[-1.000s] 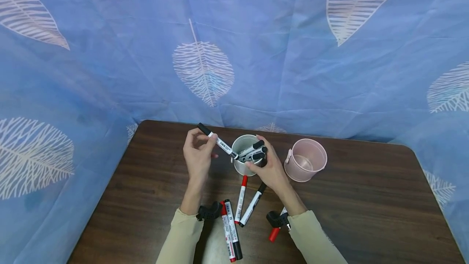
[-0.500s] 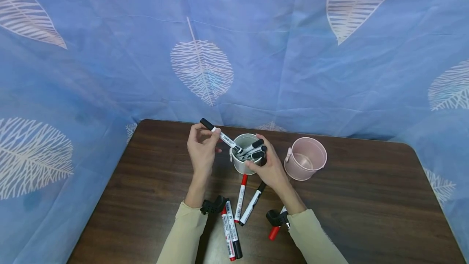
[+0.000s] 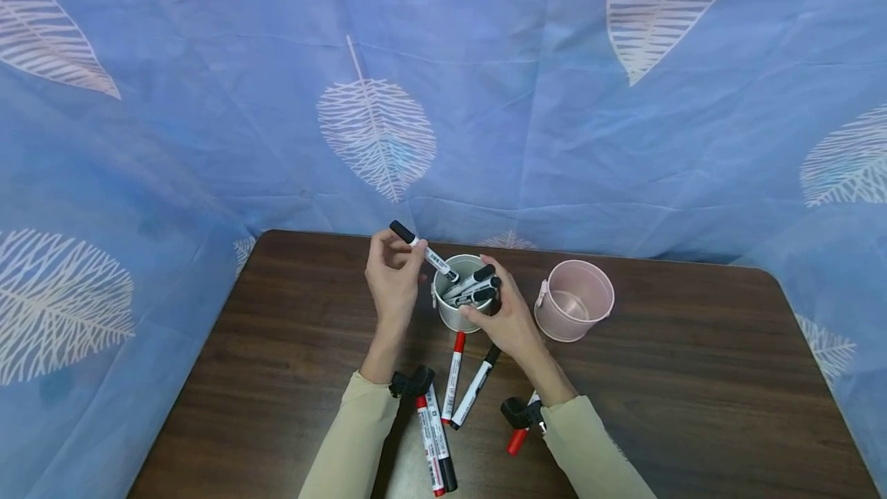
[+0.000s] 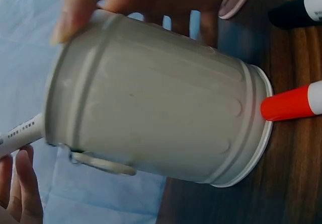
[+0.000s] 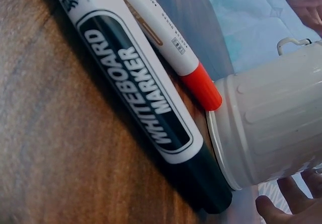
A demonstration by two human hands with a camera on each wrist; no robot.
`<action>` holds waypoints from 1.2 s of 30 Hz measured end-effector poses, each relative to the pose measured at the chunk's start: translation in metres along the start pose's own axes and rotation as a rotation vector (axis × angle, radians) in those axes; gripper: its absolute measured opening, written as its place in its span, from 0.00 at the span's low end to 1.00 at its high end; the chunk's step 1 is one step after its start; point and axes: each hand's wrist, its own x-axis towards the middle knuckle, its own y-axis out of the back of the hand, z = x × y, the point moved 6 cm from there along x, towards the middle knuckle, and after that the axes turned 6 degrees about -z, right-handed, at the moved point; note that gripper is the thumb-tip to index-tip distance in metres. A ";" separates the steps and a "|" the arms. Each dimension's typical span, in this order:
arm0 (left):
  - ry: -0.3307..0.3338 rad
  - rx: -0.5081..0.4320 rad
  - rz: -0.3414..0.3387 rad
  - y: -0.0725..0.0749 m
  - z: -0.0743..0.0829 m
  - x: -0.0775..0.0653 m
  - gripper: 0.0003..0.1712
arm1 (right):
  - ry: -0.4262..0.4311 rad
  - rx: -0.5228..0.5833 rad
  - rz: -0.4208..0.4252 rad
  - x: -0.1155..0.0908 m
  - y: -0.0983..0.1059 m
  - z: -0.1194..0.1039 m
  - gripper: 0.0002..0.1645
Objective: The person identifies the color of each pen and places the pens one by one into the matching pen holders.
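Left grip (image 3: 391, 283) pinches black-capped marker (image 3: 436, 261), end inside white bucket (image 3: 454, 319); right grip (image 3: 511, 316) clasps bucket

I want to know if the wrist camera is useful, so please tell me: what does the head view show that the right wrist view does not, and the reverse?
Only the head view: the pink bucket, the markers inside the white bucket, and the held marker in the left hand.

Only the right wrist view: readable lettering, "WHITEBOARD MARKER", on the black-capped marker lying near the white bucket.

Both: the white bucket, that black-capped marker, the red-capped marker beside it, and both hands, the right hand at the bucket.
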 end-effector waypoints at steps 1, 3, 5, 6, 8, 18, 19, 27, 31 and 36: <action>-0.012 0.008 -0.004 -0.002 0.000 0.000 0.17 | -0.002 0.000 -0.003 0.000 -0.001 0.000 0.54; -0.039 0.027 -0.008 -0.004 0.001 0.001 0.17 | 0.003 0.003 -0.007 0.000 -0.001 0.000 0.54; -0.069 0.046 -0.011 -0.007 0.002 0.002 0.16 | 0.009 0.009 -0.008 0.000 -0.002 0.000 0.54; -0.083 0.058 -0.016 -0.008 0.003 0.002 0.16 | 0.013 0.014 -0.006 0.000 -0.001 -0.001 0.53; -0.105 0.081 -0.028 -0.011 0.005 0.002 0.15 | 0.021 0.021 -0.001 0.000 0.000 -0.001 0.53; -0.075 0.143 -0.124 -0.015 0.002 -0.005 0.28 | 0.027 0.024 -0.010 -0.001 -0.003 -0.001 0.53; -0.074 0.140 -0.139 -0.015 0.002 -0.006 0.31 | 0.034 0.032 -0.009 -0.001 -0.003 -0.001 0.53; -0.088 0.108 -0.236 -0.008 0.002 -0.015 0.47 | 0.066 0.067 -0.003 0.000 -0.003 -0.003 0.55; -0.084 0.087 -0.252 -0.002 0.001 -0.021 0.54 | 0.065 0.072 -0.009 -0.004 0.001 -0.020 0.53; -0.083 0.066 -0.252 0.010 -0.020 -0.027 0.56 | 0.061 0.088 -0.009 -0.006 0.005 -0.029 0.52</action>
